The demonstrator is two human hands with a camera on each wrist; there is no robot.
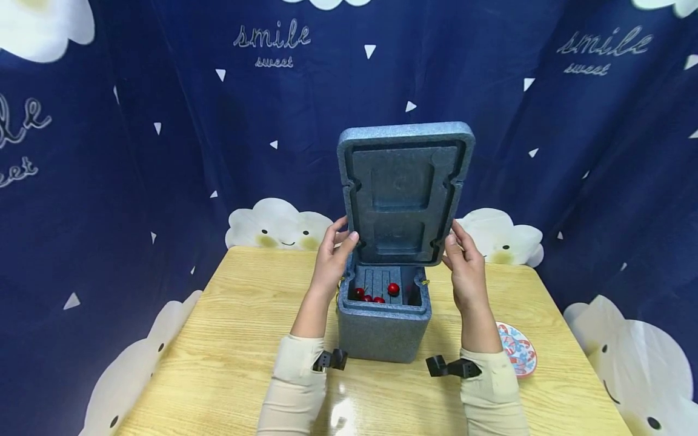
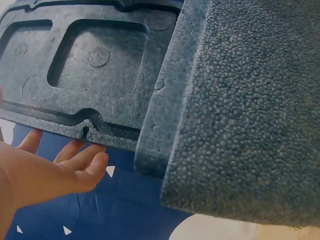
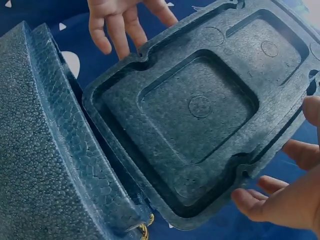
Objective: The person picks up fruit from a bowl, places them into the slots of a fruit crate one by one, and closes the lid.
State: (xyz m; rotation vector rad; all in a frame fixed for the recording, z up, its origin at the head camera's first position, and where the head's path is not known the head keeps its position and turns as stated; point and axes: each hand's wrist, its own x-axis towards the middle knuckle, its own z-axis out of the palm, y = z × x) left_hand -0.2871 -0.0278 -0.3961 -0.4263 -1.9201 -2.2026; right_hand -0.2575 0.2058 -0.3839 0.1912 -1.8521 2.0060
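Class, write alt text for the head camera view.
Two hands, left hand and right hand, hold a grey foam lid upright above an open grey foam box containing small red balls on a wooden table.

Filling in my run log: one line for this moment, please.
both hands hold lid upright | foam box open | red balls inside

On the dark blue fabric curtain (image 1: 180,121) behind my bench, I read "smile sweet" in pale script at upper centre and again at upper right; a cut-off copy sits at the left edge.
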